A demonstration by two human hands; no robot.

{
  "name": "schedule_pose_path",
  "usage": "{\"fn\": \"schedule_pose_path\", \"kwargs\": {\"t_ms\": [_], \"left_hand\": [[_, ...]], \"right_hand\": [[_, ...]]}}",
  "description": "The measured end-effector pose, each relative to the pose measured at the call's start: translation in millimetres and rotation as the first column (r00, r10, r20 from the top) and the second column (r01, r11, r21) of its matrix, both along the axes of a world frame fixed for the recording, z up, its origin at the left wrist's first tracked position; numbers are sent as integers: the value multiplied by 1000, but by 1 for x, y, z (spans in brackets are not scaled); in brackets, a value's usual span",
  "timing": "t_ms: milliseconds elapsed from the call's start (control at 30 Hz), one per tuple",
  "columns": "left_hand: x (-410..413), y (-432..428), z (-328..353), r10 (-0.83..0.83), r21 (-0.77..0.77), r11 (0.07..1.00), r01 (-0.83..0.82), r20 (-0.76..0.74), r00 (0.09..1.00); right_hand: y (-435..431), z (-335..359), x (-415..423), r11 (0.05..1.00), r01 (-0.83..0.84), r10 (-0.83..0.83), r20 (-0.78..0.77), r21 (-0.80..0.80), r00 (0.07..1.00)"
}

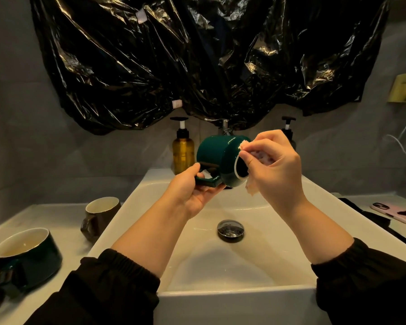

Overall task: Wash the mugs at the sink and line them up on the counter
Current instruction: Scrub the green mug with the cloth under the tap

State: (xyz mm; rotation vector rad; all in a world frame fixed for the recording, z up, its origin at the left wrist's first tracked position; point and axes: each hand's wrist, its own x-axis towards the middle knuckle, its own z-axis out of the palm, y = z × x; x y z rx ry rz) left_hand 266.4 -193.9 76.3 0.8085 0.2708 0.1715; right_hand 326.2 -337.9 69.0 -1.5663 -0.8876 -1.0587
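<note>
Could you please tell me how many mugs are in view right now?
3: a green mug held over the sink, a brown mug and a dark mug on the left counter. More may be out of frame.

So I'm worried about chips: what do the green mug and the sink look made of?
Green mug: likely glazed ceramic, with glossy highlights and a pale bare rim. Sink: smooth white glazed ceramic or porcelain, judging by its thick edges and soft sheen; cannot be sure.
</note>
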Motion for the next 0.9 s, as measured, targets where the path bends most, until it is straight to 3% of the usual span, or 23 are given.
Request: {"fn": "schedule_pose_path", "kwargs": {"t_ms": [133, 267, 367, 433, 567, 667, 733, 767, 867, 900], "left_hand": [[-2, -2, 2, 24, 20, 999, -25, 32, 999], [0, 1, -1, 17, -48, 999, -15, 41, 999], [0, 3, 0, 12, -108, 994, -6, 51, 999], [2, 4, 1, 34, -114, 993, -28, 57, 998], [5, 3, -1, 96, -83, 993, -88, 95, 991], [7, 2, -2, 156, -29, 988, -153, 123, 980], [7, 1, -2, 178, -27, 984, -176, 133, 975], [7, 1, -2, 185, -32, 983, -182, 131, 974], [6, 2, -2, 185, -49, 982, -181, 96, 978], [6, 1, -3, 174, -48, 984, -171, 82, 981]], "right_hand": [[0, 3, 0, 1000, 8, -8, 13, 20, 1000], [-3, 7, 6, 988, 28, 31, -364, 155, 931], [-6, 3, 12, 983, -10, 133, -681, 181, 720], [-4, -1, 15, 958, -93, 279, -797, 272, 535], [-1, 0, 9, 828, -165, 556, -825, 537, 104], [-4, 4, 2, 764, -224, 607, -792, 605, -69], [-5, 5, 1, 757, -238, 613, -788, 608, -65], [-5, 6, 2, 775, -227, 607, -794, 590, 10], [-7, 5, 10, 883, -130, 463, -787, 452, 409], [-7, 5, 9, 899, -116, 421, -757, 423, 499]]}}
